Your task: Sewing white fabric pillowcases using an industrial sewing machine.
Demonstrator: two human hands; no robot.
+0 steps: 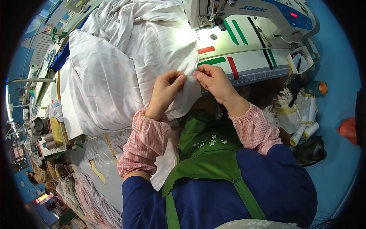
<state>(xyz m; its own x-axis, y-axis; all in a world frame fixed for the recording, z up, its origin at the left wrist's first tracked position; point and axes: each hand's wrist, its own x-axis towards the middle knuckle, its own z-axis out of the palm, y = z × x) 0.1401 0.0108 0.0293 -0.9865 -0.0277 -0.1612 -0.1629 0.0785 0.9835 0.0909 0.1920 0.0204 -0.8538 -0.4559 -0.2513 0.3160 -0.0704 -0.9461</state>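
Observation:
A large piece of white fabric (106,72) spreads over the left of the sewing table and hangs over its front edge. Both hands pinch it near its right edge. My left hand (167,89) is closed, thumb against fingers, on the cloth. Just to its right, my right hand (217,82) grips the fabric's edge between thumb and fingertips. Beyond the hands stands a white and blue sewing machine (255,13); its lit needle area is at the fabric's far right edge. The cloth between the fingers is partly hidden.
Green, red and black tape strips (232,68) mark the table right of the cloth. A small white box (300,60) with tools sits at the table's right end. Thread cones (305,133) and a black bag (310,150) lie below it. More fabric (91,198) is heaped at the lower left.

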